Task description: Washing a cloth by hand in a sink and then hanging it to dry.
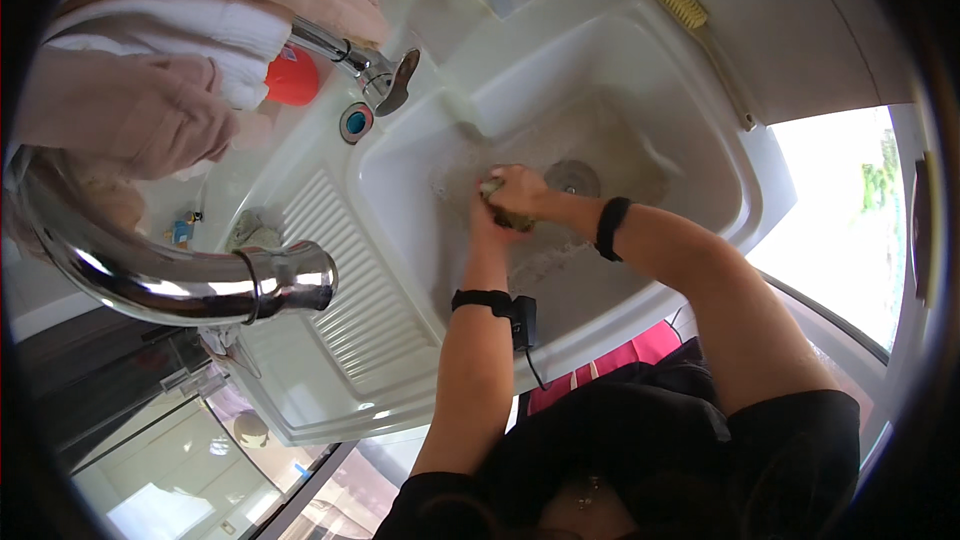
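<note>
Over the basin of a white sink [400,165], my two hands are pressed together around a small crumpled olive-green cloth [512,219]. My right hand [522,187] lies on top with its fingers closed over the cloth. Beneath it, my left hand [488,216] grips the same cloth, its fingers mostly hidden. The cloth looks wet, and only part of it shows between the hands. Cloudy, slightly foamy water lies in the basin below, near the round drain [572,178].
A large chrome spout [160,280] arches in at the left above the ribbed drainboard [345,290]. Behind the basin stands a chrome tap [380,80] beside piled towels [170,35] and a red container [292,76]. A yellow long-handled brush [705,30] rests along the right rim. A greyish cloth [255,231] lies by the drainboard.
</note>
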Tool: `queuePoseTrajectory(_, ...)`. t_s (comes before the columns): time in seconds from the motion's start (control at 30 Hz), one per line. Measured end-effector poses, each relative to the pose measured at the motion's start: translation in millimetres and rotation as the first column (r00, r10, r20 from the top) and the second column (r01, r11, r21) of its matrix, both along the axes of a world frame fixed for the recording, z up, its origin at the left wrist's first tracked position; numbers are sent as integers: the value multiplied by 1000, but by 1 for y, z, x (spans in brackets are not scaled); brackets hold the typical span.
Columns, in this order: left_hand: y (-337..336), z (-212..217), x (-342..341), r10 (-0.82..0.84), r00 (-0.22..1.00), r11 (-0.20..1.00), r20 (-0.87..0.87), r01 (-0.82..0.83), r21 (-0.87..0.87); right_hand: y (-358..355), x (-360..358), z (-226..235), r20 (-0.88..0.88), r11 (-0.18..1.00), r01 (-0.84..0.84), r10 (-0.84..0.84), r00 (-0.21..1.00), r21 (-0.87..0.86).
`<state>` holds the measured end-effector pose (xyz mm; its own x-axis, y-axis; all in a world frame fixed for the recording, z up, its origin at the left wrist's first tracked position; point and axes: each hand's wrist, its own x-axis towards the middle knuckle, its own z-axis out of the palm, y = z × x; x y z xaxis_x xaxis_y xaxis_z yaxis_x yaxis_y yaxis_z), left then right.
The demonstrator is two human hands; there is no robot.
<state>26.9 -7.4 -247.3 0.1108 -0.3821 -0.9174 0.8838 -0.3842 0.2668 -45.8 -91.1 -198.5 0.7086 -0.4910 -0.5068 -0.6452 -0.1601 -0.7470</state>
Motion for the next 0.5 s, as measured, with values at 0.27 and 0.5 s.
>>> queuePoseTrajectory(0.27,-8,24,-4,62,959,881,278,78,-466,24,-3,82,233,931,51,37,972,-361)
queuePoseTrajectory(0.5,-35,91,-36,247,968,963,40,-241,-120,-42,-17,13,-3,907,99,-110,994,-410)
